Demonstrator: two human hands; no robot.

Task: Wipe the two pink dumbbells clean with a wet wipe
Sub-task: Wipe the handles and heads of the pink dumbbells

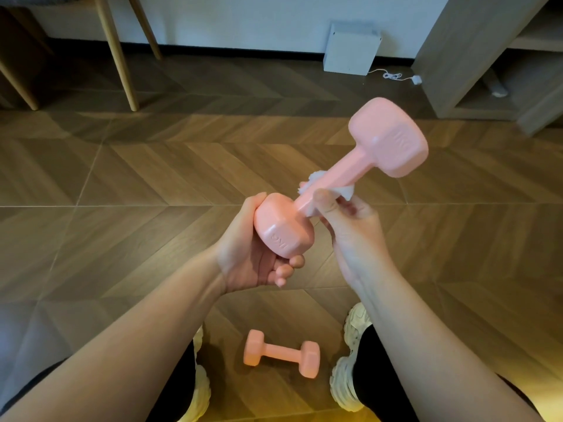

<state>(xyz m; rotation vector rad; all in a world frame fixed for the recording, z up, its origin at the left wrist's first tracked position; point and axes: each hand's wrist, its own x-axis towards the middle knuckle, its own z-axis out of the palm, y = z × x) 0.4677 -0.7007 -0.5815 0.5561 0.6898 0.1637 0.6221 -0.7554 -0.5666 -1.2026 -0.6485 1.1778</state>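
Person sits on the wood floor [146, 178], holding one pink dumbbell [342, 170] up in front, tilted, far head raised up and to the right, near head low. Left hand [243, 257] cups the near head, fingers [286, 271] curled under it and grasping it. Right hand [353, 233] grasps the handle with a white wet wipe [347, 190] wrapped round it, thumb pressed on top, wipe sticking out on both sides of the handle. Second pink dumbbell [281, 354] lies flat on the floor between the person's feet, well below the hands, nothing touching it. White chunky shoes [345, 388] either side of it, black trouser legs above them. Farther back: wooden chair legs [122, 62] at left, a white box [350, 48] against the wall, a white cable [396, 76] trailing from it, a grey shelf unit [451, 71] at right.
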